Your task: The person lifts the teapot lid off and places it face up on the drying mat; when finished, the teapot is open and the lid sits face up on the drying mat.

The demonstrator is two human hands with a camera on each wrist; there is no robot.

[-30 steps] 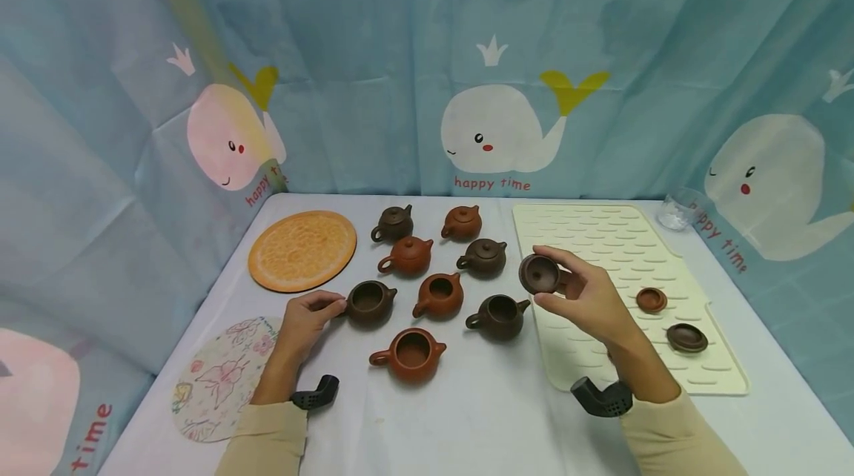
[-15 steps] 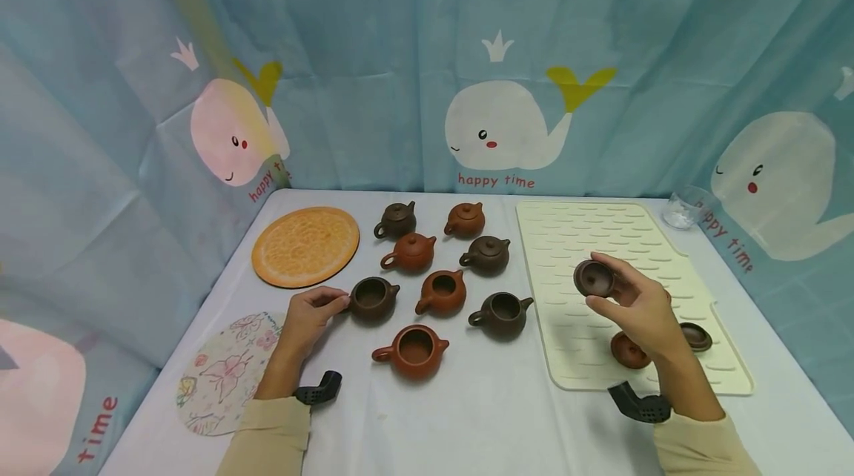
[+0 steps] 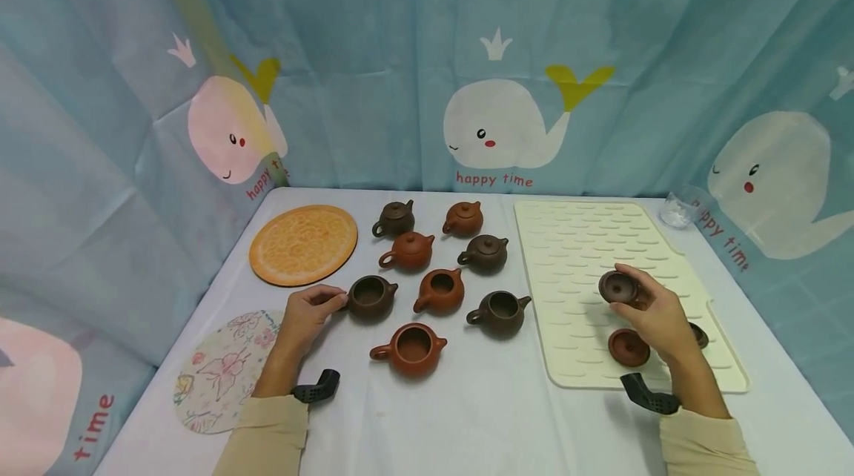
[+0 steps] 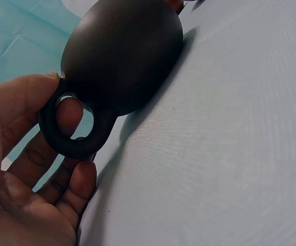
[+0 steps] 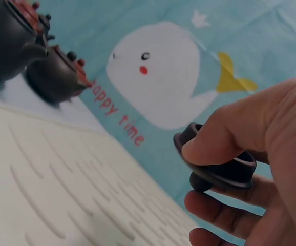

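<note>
My left hand (image 3: 310, 316) pinches the ring handle (image 4: 68, 148) of a dark brown lidless teapot (image 3: 371, 299), which stands on the table. Over the cream mat, my right hand (image 3: 657, 313) holds a dark teapot lid (image 3: 617, 288) between thumb and fingers. In the right wrist view this lid (image 5: 217, 171) is upside down, knob below, and clear of the mat. Below it on the mat lies a reddish-brown lid (image 3: 629, 348). A dark lid (image 3: 698, 335) is partly hidden behind the right hand. Two reddish lidless teapots (image 3: 413, 350) and another dark lidless one (image 3: 500, 313) stand nearby.
Several lidded teapots (image 3: 410, 250) stand farther back. The cream ridged mat (image 3: 567, 239) covers the right side, with a clear glass cup (image 3: 679, 210) at its far corner. An orange round mat (image 3: 303, 245) and a flowered round mat (image 3: 223, 372) lie left.
My right hand has carried the dark lid rightward from beside the teapots and lowered it toward the mat. The left hand keeps its pinch on the teapot handle.
</note>
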